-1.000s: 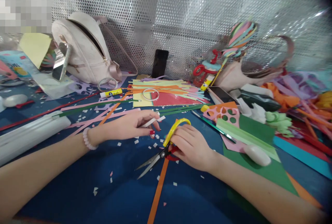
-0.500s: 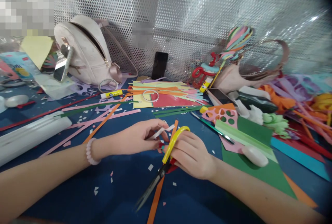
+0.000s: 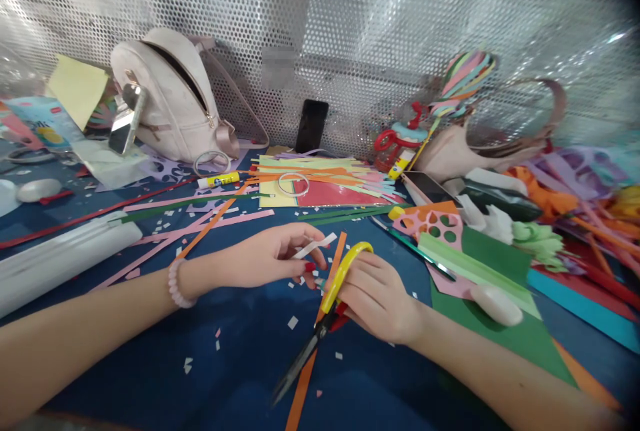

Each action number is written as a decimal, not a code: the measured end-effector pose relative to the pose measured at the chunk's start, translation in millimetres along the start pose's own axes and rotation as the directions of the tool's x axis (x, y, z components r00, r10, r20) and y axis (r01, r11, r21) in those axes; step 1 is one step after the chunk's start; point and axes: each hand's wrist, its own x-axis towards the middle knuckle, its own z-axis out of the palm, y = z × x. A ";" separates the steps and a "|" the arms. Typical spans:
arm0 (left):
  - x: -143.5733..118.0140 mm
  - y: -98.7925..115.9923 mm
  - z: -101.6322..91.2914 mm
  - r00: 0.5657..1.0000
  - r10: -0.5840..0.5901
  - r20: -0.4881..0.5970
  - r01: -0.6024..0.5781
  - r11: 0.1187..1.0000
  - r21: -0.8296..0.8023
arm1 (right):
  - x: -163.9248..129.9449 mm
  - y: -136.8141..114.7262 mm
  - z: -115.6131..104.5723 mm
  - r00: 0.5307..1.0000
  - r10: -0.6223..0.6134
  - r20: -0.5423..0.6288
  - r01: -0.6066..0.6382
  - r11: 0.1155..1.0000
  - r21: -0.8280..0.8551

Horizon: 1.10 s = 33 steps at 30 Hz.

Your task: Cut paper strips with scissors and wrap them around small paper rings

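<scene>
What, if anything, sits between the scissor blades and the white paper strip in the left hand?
Nothing visible. The left hand pinches the white paper strip just above the yellow scissors held by the right hand. The blades point down and away from the strip, over the orange strip on the table.

Two hands work here, the left hand (image 3: 265, 258) and the right hand (image 3: 377, 294), sharing one pair of scissors (image 3: 325, 311). I count one backpack (image 3: 167, 101), one standing phone (image 3: 311, 126), two glue sticks (image 3: 218, 180) (image 3: 400, 164), and two white ovals (image 3: 37, 189) (image 3: 497, 304).
</scene>
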 end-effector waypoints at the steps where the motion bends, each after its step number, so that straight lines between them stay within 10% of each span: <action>1: -0.2 0.9 -1.0 1.000 -0.001 -0.009 0.001 1.000 0.010 | -0.7 1.3 -0.6 1.000 -0.005 -0.011 0.005 1.000 -0.007; 10: 0.1 7.0 -11.0 0.989 0.018 -0.149 0.012 0.980 0.196 | -6.0 35.0 -6.9 0.977 0.186 0.103 -0.193 0.979 0.060; 16: -1.0 11.4 -18.5 0.978 0.030 -0.206 0.022 0.969 0.247 | -14.5 70.7 -9.0 0.599 0.567 0.566 -0.715 0.696 0.059; 23: -1.0 8.6 -32.8 0.970 0.095 -0.223 -0.011 0.937 0.349 | -13.7 76.6 -21.6 0.316 0.424 0.849 -0.836 0.548 0.038; 33: -0.2 13.2 -32.4 0.953 0.093 -0.289 0.034 0.913 0.408 | -16.2 67.0 -9.7 0.379 0.442 0.813 -0.761 0.649 0.001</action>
